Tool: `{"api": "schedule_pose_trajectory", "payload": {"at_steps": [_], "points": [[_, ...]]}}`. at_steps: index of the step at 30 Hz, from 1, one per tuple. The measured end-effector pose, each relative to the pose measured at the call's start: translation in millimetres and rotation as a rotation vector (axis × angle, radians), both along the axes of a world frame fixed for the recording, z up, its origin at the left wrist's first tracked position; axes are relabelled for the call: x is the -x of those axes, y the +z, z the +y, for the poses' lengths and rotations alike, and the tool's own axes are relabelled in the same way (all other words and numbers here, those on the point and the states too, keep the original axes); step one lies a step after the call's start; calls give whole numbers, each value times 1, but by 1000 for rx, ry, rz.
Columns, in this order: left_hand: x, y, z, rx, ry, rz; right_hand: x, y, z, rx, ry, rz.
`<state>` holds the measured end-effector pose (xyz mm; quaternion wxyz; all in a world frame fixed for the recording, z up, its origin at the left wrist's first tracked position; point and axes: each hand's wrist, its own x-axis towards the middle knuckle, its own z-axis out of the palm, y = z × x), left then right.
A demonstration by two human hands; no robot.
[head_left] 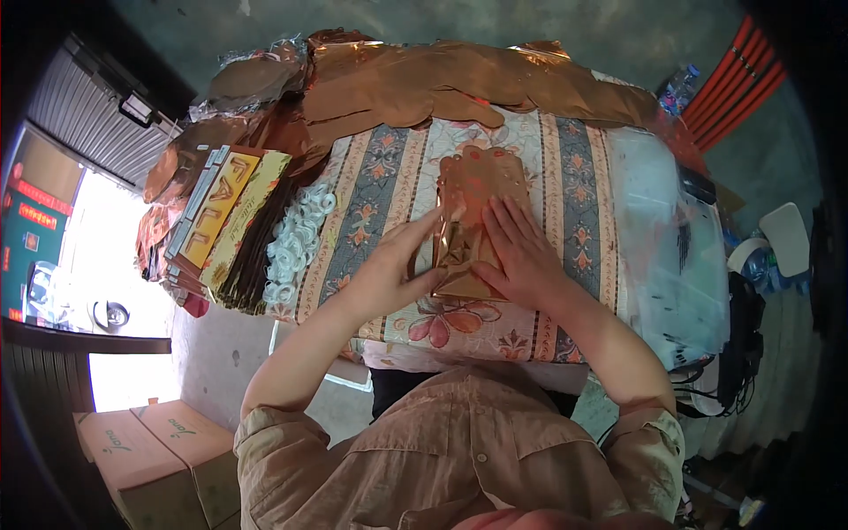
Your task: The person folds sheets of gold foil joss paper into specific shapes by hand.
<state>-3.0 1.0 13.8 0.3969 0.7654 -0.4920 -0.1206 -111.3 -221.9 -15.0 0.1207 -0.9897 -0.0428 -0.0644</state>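
A copper-coloured foil balloon, folded into a flat oblong, lies on the flowered tablecloth in front of me. My right hand rests flat on its right side, with the fingers stretched out and pointing away from me. Along the left edge lies my left hand, its fingers extended and touching the foil, the thumb apart from them. Creased, shiny foil shows between the two hands. What lies under my right palm is hidden.
More flat copper foil balloons cover the table's far edge. At left are printed FALL packs and curled white ribbons. Clear plastic bags lie at right, near a bottle. Cardboard boxes stand at lower left.
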Motion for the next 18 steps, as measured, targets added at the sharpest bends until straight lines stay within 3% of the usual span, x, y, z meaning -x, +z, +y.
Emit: {"api": "schedule_pose_trajectory", "payload": {"at_steps": [2,4,6,7,18], "points": [[-1,-8,0,121,47,271,-1,-3,0,8,8,-6],[-5,-15,-2,239,91,287,-1,-4,-1,20,10,-18],[-13,2,0,26,140,1,0,-2,0,28,3,-13],[-18,-1,-3,45,80,-224,0,-2,-1,31,-6,-19],[-35,7,-19,-24,-199,-532,1,-2,1,26,-18,-10]]}}
